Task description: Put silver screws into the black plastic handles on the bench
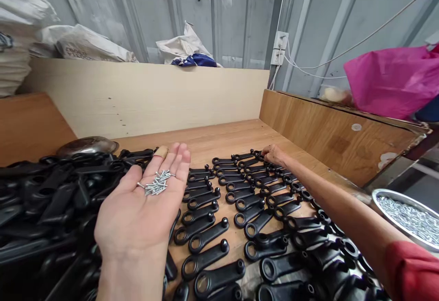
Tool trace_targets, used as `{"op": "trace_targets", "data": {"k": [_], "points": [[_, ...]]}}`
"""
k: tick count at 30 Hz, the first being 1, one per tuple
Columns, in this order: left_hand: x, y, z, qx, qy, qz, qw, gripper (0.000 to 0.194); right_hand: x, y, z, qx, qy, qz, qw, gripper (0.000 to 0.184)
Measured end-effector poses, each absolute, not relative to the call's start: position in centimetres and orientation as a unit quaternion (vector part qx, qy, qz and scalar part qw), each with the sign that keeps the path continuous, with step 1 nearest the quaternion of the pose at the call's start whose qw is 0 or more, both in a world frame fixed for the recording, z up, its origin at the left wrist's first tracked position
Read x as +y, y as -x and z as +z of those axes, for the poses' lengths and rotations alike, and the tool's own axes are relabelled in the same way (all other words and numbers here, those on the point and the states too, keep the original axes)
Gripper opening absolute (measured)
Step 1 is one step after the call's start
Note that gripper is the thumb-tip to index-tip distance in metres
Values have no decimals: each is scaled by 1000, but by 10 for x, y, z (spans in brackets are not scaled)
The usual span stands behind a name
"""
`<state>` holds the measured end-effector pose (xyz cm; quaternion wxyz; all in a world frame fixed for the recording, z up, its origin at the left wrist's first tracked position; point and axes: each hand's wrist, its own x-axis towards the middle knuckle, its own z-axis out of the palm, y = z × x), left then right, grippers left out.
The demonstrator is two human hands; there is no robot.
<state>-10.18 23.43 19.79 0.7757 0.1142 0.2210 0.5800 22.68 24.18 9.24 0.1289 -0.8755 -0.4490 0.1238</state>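
Note:
My left hand (142,218) is palm up with its fingers stretched out, holding a small pile of silver screws (157,183) on the palm. A tan wrap (161,151) covers one fingertip. My right hand (273,154) reaches to the far end of the rows, its fingers bent and pressed together at a black part. Whatever lies between those fingertips is hidden. Rows of black lever arms (209,235), each with a ring at one end and a short post at the other, lie on the wooden tabletop (192,142). Shiny tips show on several posts.
A heap of black parts (51,200) fills the left side, with a metal bowl (87,145) behind it. A round metal dish of screws (408,216) stands at the right. Wooden boards (154,95) edge the tabletop. A pink bag (394,79) sits on the right ledge.

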Motion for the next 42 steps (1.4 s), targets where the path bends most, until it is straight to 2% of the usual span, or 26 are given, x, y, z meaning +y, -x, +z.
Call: {"op": "trace_targets", "data": {"k": [7,12,19,23,26,29,32,35,39,42], "points": [[245,94,184,197,-107,561,797,41,240,-220,105,-451,879,133,81,24],[251,86,172,189,-92,517,830,42,243,-228,123,-472,868,119,101,23],[255,85,169,178,-86,515,834,42,238,-214,138,-511,830,90,203,21],[254,80,162,163,-52,477,862,46,229,-149,161,-603,733,75,305,19],[253,74,156,156,-21,462,873,47,221,-93,176,-698,627,72,339,14],[253,69,154,97,-1,437,894,43,218,-55,178,-793,532,44,295,16],[253,65,155,80,31,413,907,44,223,-41,173,-811,542,11,220,17],[254,63,156,88,53,408,907,45,227,-41,171,-804,565,24,183,16],[257,63,156,82,61,404,909,43,230,-43,171,-804,551,39,219,14],[258,65,158,77,80,402,909,38,233,-45,171,-811,524,53,256,19]]}}
